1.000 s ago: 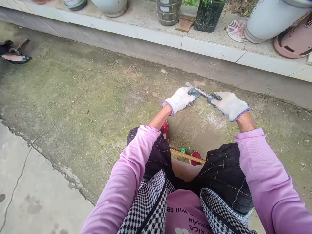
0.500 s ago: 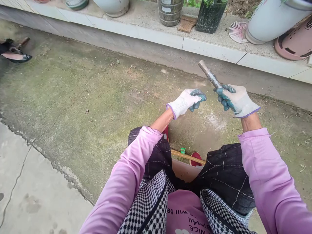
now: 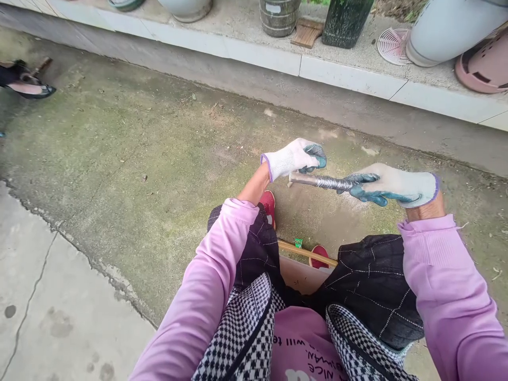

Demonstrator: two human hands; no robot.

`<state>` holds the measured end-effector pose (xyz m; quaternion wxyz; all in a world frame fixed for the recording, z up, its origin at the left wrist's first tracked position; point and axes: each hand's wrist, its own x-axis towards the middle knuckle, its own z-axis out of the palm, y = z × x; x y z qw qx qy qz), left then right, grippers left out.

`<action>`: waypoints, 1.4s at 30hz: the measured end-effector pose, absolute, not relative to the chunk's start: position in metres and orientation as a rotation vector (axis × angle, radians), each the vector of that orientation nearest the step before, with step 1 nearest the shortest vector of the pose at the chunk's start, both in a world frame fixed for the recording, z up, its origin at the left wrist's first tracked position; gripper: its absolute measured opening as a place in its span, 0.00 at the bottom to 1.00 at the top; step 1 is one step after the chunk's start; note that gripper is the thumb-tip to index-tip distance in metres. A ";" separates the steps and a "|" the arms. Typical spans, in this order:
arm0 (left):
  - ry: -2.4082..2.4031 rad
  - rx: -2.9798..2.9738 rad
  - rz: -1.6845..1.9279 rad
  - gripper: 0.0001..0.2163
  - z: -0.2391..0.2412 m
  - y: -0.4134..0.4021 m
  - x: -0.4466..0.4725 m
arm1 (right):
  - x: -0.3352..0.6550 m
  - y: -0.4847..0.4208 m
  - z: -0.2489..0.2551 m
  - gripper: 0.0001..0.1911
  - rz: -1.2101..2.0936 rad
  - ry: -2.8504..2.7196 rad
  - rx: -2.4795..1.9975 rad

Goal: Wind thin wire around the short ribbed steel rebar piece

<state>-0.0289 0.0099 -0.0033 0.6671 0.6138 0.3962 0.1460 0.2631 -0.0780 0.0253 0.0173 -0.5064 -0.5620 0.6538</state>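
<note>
My right hand [image 3: 387,182], in a white glove with a dark green coated palm, is closed round one end of a short rod [image 3: 301,179] wound with silvery wire [image 3: 333,183]. The rod's bare end points left, nearly level. My left hand [image 3: 301,157], gloved the same way, is just above and left of that bare end. Its thumb and fingers are pinched together. A very thin strand, seemingly wire, shows faintly by its fingertips. The fingers hide most of what they hold.
Below are a wooden strip [image 3: 307,252], a green wrapper [image 3: 298,243] and red shoes [image 3: 268,206]. Ahead runs a tiled ledge [image 3: 254,51] with a grey pot [image 3: 436,34], a dark planter [image 3: 346,24] and a wooden block [image 3: 307,33]. Another person's foot [image 3: 34,90] shows far left.
The rod has swung from pointing up and left to almost level, its bare end now near my left hand. My right hand has turned and lowered; my left has shifted slightly left.
</note>
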 end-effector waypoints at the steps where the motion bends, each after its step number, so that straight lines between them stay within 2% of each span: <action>1: 0.920 1.410 0.306 0.11 -0.002 0.008 -0.030 | 0.261 -0.078 0.021 0.37 1.988 -1.802 -1.659; 4: 0.988 1.499 0.245 0.11 -0.001 0.003 -0.029 | 0.253 -0.074 0.005 0.28 1.717 -1.959 -1.962; 7: 1.083 1.530 0.217 0.11 -0.002 -0.002 -0.023 | 0.249 -0.062 -0.004 0.17 1.298 -2.098 -2.209; 10: 1.128 1.479 0.295 0.10 -0.002 -0.004 -0.017 | 0.250 -0.053 -0.003 0.14 0.955 -2.138 -2.262; 12: 1.119 1.429 0.343 0.09 -0.001 -0.007 -0.015 | 0.251 -0.051 -0.001 0.12 0.898 -2.071 -2.269; 23: 1.045 1.332 0.328 0.05 -0.001 -0.014 -0.010 | 0.247 -0.054 -0.007 0.15 1.036 -1.739 -2.139; 30: 1.022 1.273 0.402 0.05 -0.004 -0.003 -0.012 | 0.241 -0.071 0.017 0.34 1.501 -1.276 -1.526; 36: 1.005 1.399 0.460 0.10 -0.016 0.008 -0.018 | 0.250 -0.081 0.031 0.40 1.961 -1.551 -1.430; 39: 0.979 1.538 0.445 0.06 -0.022 0.009 -0.022 | 0.247 -0.081 0.028 0.37 2.064 -1.741 -1.535; 42: 1.046 1.554 0.467 0.04 -0.023 0.010 -0.026 | 0.240 -0.079 0.016 0.27 1.928 -1.907 -1.761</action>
